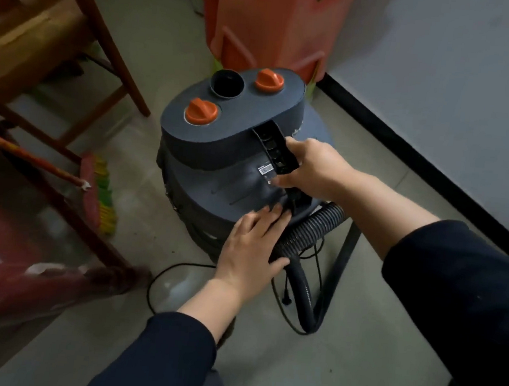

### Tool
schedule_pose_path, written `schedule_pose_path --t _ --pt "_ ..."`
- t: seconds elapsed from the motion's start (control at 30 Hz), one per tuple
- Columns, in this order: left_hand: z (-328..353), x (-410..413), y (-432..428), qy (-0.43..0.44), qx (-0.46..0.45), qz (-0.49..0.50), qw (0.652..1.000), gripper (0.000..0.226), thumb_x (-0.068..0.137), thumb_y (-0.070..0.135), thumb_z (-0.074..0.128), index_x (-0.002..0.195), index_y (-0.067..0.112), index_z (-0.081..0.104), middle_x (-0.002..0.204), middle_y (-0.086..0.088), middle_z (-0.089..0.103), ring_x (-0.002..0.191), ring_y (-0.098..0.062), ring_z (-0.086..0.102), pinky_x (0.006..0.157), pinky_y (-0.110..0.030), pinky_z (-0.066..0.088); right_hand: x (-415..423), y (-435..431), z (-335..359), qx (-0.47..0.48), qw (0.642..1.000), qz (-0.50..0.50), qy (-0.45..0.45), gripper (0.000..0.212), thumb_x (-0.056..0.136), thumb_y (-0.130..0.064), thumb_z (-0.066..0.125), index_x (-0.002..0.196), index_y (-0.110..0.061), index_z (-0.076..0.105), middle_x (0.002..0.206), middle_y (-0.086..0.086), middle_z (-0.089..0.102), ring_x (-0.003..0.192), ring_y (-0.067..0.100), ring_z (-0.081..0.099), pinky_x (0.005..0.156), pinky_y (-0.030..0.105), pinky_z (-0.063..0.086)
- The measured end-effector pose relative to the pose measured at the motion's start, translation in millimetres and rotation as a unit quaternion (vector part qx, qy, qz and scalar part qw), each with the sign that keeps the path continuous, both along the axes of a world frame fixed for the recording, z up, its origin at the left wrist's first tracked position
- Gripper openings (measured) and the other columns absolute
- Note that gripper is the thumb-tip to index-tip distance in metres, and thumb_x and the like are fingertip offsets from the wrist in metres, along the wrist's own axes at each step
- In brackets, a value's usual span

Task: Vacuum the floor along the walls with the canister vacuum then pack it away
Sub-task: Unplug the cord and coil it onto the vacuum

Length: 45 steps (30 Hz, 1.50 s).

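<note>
The grey canister vacuum (218, 165) stands on the tiled floor, with two orange knobs and a round black port on its top. My right hand (314, 167) grips the black handle (277, 148) at the vacuum's near side. My left hand (251, 245) lies on the lower body with fingers straight, its thumb against the ribbed black hose (308, 231). The hose loops down to the floor at the right. A thin black power cord (159, 277) trails over the tiles below the vacuum.
An orange plastic stool (271, 25) stands behind the vacuum by the white wall with its black skirting (419, 164). Wooden chairs (45, 36) and a broom (99, 194) crowd the left. A dark red bench (8, 288) sits at the lower left.
</note>
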<state>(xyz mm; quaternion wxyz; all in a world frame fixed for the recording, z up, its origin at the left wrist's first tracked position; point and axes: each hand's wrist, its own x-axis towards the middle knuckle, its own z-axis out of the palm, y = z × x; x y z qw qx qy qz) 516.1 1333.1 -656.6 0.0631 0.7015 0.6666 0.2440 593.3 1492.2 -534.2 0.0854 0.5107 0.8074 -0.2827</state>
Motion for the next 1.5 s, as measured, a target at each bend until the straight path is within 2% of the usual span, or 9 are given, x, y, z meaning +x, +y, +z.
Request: schedule_pose_path --t 0.2,0.33,0.43,0.53,0.7,0.97,1.1,1.3,1.5 --pt "8.1 -7.4 58.6 -0.012 -0.028 0.017 0.999 0.088 0.061 0.042 0.087 0.137 0.014 0.054 0.135 -0.005 0.057 0.117 -0.022 0.043 0.098 -0.039 0.047 -23.6 60.5 10.9 0.002 0.998 0.055 -0.034 0.071 0.082 -0.04 0.074 0.143 -0.019 0.044 0.123 0.011 0.062 0.117 0.028 0.055 0.094 0.037 0.045" --pt "11.5 -15.2 83.6 -0.002 -0.034 0.037 0.999 0.089 0.059 0.043 0.088 0.136 0.012 0.056 0.136 -0.007 0.058 0.118 -0.021 0.039 0.098 -0.038 0.047 -36.4 95.4 9.6 -0.016 0.996 0.082 -0.017 0.085 0.079 -0.041 0.077 0.15 -0.023 0.034 0.138 0.006 0.056 0.128 0.024 0.049 0.099 0.03 0.04" --pt "7.9 -29.5 93.7 -0.014 -0.024 0.051 0.998 0.091 0.059 0.044 0.088 0.137 0.012 0.054 0.138 -0.007 0.056 0.12 -0.022 0.041 0.104 -0.037 0.04 -52.4 113.1 4.5 -0.017 0.994 0.104 0.005 0.083 0.077 -0.042 0.078 0.148 -0.023 0.039 0.135 0.006 0.058 0.128 0.025 0.049 0.101 0.035 0.042" --pt "4.0 -51.8 101.2 -0.023 -0.022 0.067 0.997 0.092 0.06 0.041 0.089 0.138 0.013 0.05 0.14 -0.009 0.053 0.123 -0.024 0.04 0.107 -0.034 0.026 -72.8 123.9 -3.4 -0.016 0.99 0.133 0.042 0.072 0.078 -0.044 0.077 0.141 -0.026 0.048 0.112 0.003 0.065 0.113 0.027 0.058 0.087 0.035 0.047" --pt "15.6 -94.9 108.1 -0.044 -0.078 0.096 0.991 0.091 0.062 0.035 0.09 0.14 0.015 0.048 0.145 -0.005 0.048 0.133 -0.022 0.034 0.116 -0.027 0.01 -113.5 138.7 -9.3 -0.058 0.986 0.13 0.086 0.084 0.081 -0.04 0.076 0.15 -0.018 0.035 0.142 0.004 0.052 0.13 0.024 0.049 0.1 0.033 0.043" --pt "31.3 -133.7 137.9 -0.073 -0.136 0.116 0.981 0.081 0.082 0.037 0.075 0.149 0.029 0.032 0.152 0.018 0.02 0.143 -0.003 0.01 0.114 -0.015 -0.013 -168.5 160.6 6.5 -0.066 0.986 0.151 0.036 0.078 0.089 -0.037 0.069 0.151 -0.014 0.028 0.147 0.007 0.044 0.131 0.028 0.046 0.1 0.038 0.045" --pt "24.3 -139.5 154.3 -0.064 -0.132 0.125 0.981 0.083 0.081 0.037 0.074 0.151 0.029 0.03 0.156 0.012 0.025 0.145 -0.011 0.017 0.117 -0.021 -0.007 -181.5 171.1 8.1 -0.053 0.988 0.143 0.017 0.07 0.089 -0.035 0.069 0.147 -0.016 0.033 0.142 0.008 0.049 0.125 0.03 0.05 0.094 0.041 0.048" --pt "17.3 -137.0 170.5 -0.043 -0.104 0.148 0.983 0.089 0.067 0.034 0.086 0.143 0.02 0.043 0.149 -0.003 0.045 0.132 -0.019 0.031 0.113 -0.041 0.022 -182.3 180.0 4.8 -0.027 0.991 0.128 0.024 0.058 0.087 -0.039 0.07 0.136 -0.018 0.048 0.127 0.009 0.058 0.115 0.031 0.056 0.084 0.038 0.048" --pt "18.0 -136.6 169.2 -0.04 -0.116 0.151 0.981 0.087 0.069 0.036 0.085 0.143 0.021 0.044 0.149 -0.001 0.044 0.133 -0.017 0.03 0.116 -0.037 0.016 -168.6 164.4 6.2 -0.038 0.993 0.081 0.072 0.045 0.095 -0.033 0.061 0.131 -0.01 0.05 0.12 0.009 0.06 0.114 0.03 0.056 0.084 0.037 0.047"
